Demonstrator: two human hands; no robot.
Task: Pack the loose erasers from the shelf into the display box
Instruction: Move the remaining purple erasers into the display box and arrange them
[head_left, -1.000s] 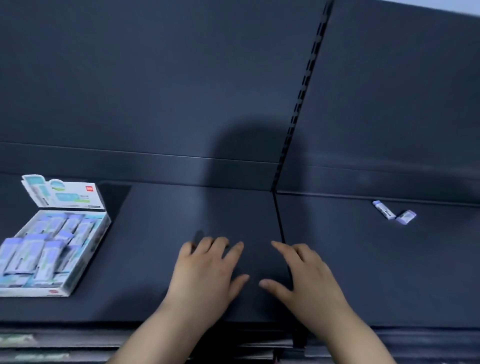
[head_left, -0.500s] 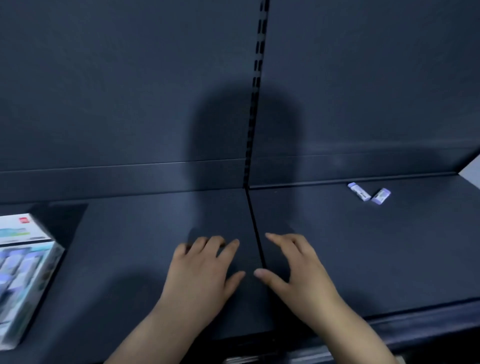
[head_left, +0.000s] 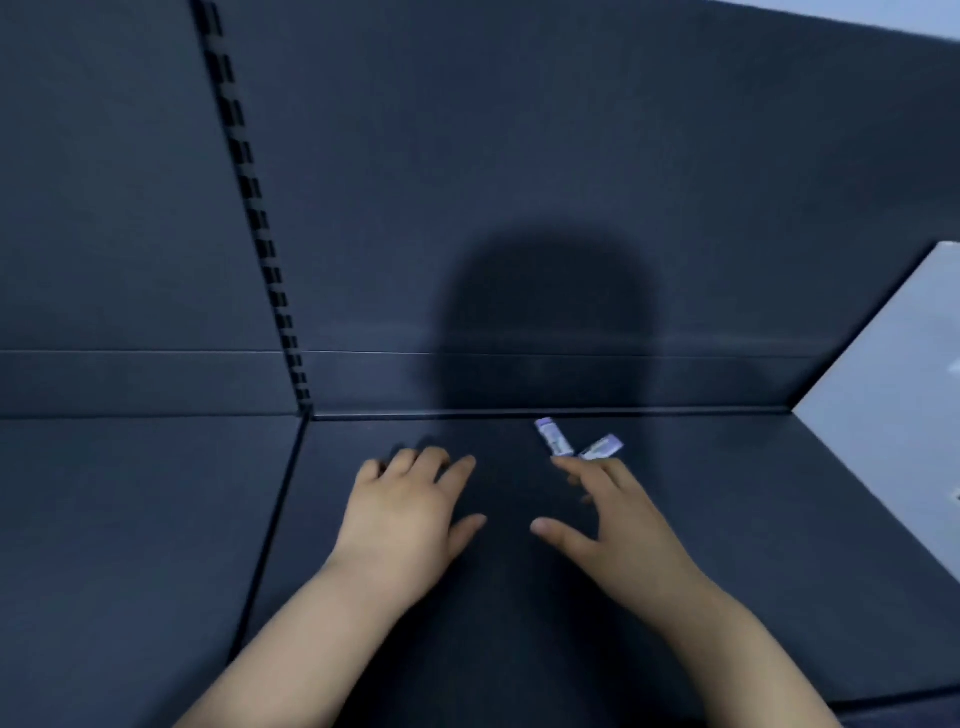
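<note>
Purple-tipped erasers (head_left: 555, 439) blurred, near ends hidden by spread, empty right hand (head_left: 623, 540) | left hand (head_left: 405, 525) flat, empty

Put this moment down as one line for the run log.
step: reach for two erasers | left hand: flat on shelf, empty | right hand: open, fingertips beside erasers | display box: out of view

Bare left hand (head_left: 402, 519), bare right hand (head_left: 621, 540)
</note>
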